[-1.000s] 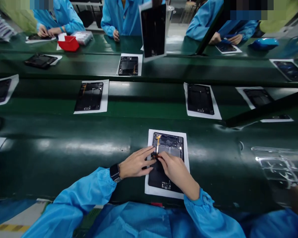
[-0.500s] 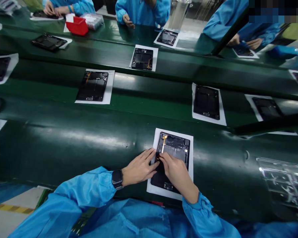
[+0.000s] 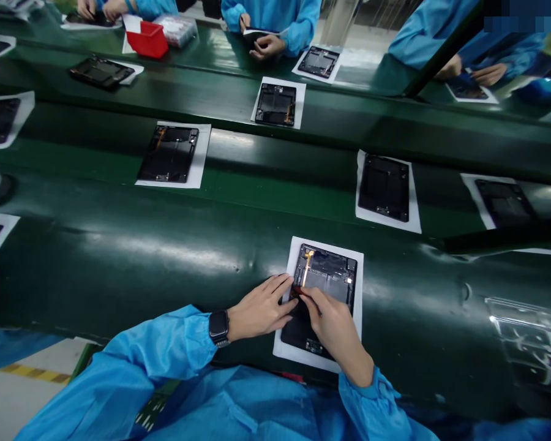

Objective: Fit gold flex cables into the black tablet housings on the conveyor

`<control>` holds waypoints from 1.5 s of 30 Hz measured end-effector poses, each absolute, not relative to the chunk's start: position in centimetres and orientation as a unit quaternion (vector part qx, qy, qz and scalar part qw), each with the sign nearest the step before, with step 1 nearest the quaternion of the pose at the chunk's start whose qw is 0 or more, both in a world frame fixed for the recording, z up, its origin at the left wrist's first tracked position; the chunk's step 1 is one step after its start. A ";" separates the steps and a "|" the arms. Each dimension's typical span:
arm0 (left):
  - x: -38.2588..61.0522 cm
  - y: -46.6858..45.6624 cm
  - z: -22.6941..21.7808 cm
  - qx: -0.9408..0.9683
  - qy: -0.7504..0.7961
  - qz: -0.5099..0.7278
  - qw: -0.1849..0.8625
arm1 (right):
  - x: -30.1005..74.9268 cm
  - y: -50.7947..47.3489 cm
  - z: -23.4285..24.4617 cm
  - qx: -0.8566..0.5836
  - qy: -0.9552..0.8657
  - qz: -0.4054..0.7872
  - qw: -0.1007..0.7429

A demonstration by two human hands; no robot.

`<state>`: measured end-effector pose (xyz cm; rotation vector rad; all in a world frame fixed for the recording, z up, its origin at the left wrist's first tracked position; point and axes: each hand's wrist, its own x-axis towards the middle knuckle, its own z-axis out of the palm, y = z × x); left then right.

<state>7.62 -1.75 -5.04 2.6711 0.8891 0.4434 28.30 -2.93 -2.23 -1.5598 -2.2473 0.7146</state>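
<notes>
An opened tablet (image 3: 333,266) with its dark insides and an orange flex cable (image 3: 308,266) showing lies on a white sheet (image 3: 283,350) in front of me. My left hand (image 3: 259,309), a watch on its wrist, rests at the tablet's left edge with fingers stretched out and slightly apart. Over the tablet, my right hand (image 3: 333,321) pinches at that same edge, close to the left fingertips. A small reddish-brown bit shows at its fingertips, too small to name. The right hand covers part of the tablet's lower half.
More opened tablets on white sheets lie along the green conveyor, such as one tablet (image 3: 168,153) to the left and another (image 3: 384,187) to the right. A clear plastic tray (image 3: 532,343) sits at right. Across the line are co-workers in blue and a red bin (image 3: 147,40).
My two hands stay at the tablet's left edge, almost unmoved. The view has shifted slightly. Across the line, a co-worker now holds a dark panel that was not in those hands before.
</notes>
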 end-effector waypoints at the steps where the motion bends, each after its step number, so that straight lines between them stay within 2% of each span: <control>1: 7.6 -1.8 -5.1 0.927 0.310 0.154 0.146 | 28.1 -2.9 -2.2 -0.543 -0.793 0.236 0.143; 8: 7.7 -1.8 -5.5 0.927 0.307 0.165 0.141 | 26.3 -1.5 -1.1 -0.524 -0.839 0.148 0.029; 14: 7.7 -1.8 -5.3 0.927 0.310 0.162 0.133 | 28.1 -1.5 -0.8 -0.533 -0.831 0.154 0.051; 26: 7.8 -1.8 -5.6 0.929 0.308 0.161 0.129 | 26.4 -1.4 -1.2 -0.518 -0.847 0.118 -0.013; 32: 7.0 -0.6 -4.0 0.919 0.305 0.175 0.179 | 28.3 -1.4 -0.6 -0.541 -0.829 0.139 0.006; 34: 7.1 1.0 -3.3 0.902 0.328 0.194 0.203 | 29.2 -1.4 -0.4 -0.552 -0.822 0.135 0.026; 37: 8.5 4.7 -2.7 0.882 0.382 0.204 0.185 | 30.2 -1.4 -0.6 -0.570 -0.808 0.131 0.072; 42: 12.3 11.5 -2.9 0.882 0.426 0.084 0.185 | 29.7 -1.5 -1.4 -0.557 -0.805 0.172 0.111; 45: 14.2 13.4 -2.9 0.887 0.419 0.065 0.183 | 29.8 -1.9 -1.4 -0.562 -0.771 0.224 0.199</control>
